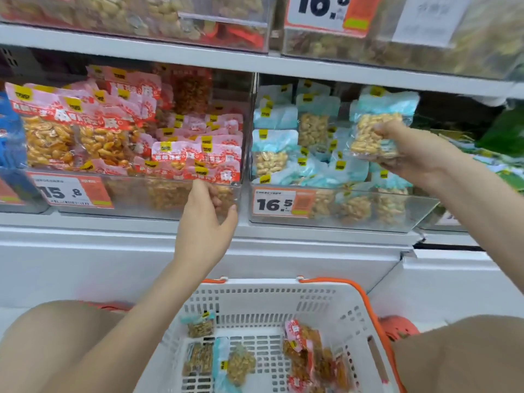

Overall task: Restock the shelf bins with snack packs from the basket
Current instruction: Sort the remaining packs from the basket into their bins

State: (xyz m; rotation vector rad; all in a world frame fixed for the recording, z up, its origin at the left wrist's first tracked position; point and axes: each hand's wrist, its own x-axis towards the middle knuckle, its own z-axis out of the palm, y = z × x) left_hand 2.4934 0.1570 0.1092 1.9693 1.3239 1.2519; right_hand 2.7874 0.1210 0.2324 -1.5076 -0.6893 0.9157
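Nearest the person, a white perforated plastic basket with orange handles (348, 310) sits low between the knees. It holds a few blue-topped packs of pale nuts (238, 364) on its left and centre floor, and several red-topped packs of orange snacks (306, 353) on its right.

Above the basket, the left hand (207, 225) reaches to the front wall of the clear plastic shelf bin marked 15.8 (127, 194). Its fingers curl over the bin's front edge near the right corner, touching the wall; whether they pinch a pack cannot be told. This bin is stacked with red-and-pink packs (113, 129).

Farther right and higher, the right hand (402, 148) holds one blue-topped clear snack pack of pale nuts (377, 126), fingers wrapped around its lower half. The pack hangs upright over the right side of the clear bin marked 16.5 (340, 219), which contains matching blue packs (283, 148).
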